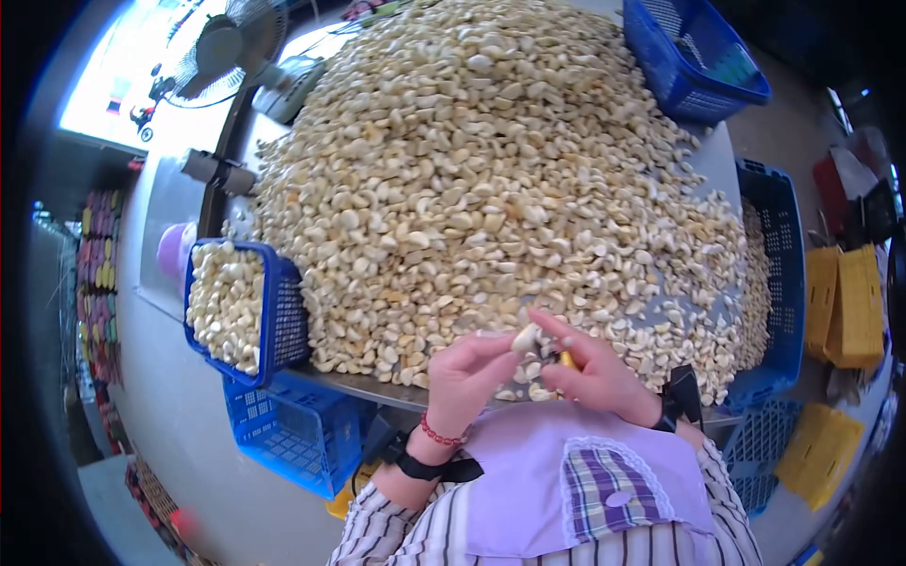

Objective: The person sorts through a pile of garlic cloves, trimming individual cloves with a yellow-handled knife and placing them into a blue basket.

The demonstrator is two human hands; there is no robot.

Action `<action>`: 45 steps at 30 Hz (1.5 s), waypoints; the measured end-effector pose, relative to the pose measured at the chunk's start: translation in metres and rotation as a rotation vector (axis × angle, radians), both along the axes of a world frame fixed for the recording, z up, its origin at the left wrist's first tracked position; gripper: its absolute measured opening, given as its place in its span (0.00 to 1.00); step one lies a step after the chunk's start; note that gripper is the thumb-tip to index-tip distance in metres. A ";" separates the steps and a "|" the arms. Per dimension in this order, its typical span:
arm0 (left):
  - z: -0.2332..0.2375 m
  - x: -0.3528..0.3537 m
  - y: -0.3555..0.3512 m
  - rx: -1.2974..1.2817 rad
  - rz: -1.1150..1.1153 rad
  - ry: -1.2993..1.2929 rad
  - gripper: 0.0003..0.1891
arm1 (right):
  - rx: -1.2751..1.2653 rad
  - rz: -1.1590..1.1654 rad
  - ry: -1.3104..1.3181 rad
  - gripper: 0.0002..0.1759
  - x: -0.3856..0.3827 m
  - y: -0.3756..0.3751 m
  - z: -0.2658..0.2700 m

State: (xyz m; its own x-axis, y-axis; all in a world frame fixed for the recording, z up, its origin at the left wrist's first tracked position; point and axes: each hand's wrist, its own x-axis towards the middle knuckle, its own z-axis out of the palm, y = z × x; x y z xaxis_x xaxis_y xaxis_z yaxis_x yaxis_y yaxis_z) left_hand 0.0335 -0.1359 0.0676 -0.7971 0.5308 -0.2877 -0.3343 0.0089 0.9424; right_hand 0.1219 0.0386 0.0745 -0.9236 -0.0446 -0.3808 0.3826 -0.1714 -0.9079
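Observation:
My left hand [464, 379] is closed in a pinch on a pale garlic clove [524, 339], held just above the near edge of the heap. Close beside it, my right hand [596, 371] curls around a small tool with a yellow handle [567, 359], which looks like a small knife; its blade is hard to make out. The right forefinger reaches toward the clove. Beyond both hands spreads a large heap of peeled garlic cloves [462, 170] on a metal table [373, 385].
A blue basket full of cloves [226, 307] stands at the table's left edge. Blue crates [293, 434] sit below, with another blue basket [694, 71] at the far right. A fan [222, 52] stands at the back left. Yellow crates [857, 307] are at right.

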 end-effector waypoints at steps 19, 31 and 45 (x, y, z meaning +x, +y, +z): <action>0.045 -0.129 -0.182 -0.459 0.730 0.630 0.05 | -0.284 -0.399 -0.002 0.27 0.001 0.003 -0.038; 0.044 -0.210 -0.230 -1.472 -0.028 1.272 0.10 | -0.204 -0.325 -0.098 0.26 -0.001 -0.002 -0.027; 0.054 -0.250 -0.235 -1.654 -0.030 0.882 0.12 | -0.187 -0.344 -0.074 0.26 0.000 -0.002 -0.036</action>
State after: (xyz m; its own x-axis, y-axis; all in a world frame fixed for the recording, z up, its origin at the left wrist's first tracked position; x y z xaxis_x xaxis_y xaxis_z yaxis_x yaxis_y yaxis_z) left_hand -0.2169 -0.3709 0.1212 -0.9802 0.1967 -0.0229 0.1979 0.9693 -0.1460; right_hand 0.1216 0.0363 0.0387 -0.8673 0.1875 -0.4611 0.3371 -0.4604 -0.8212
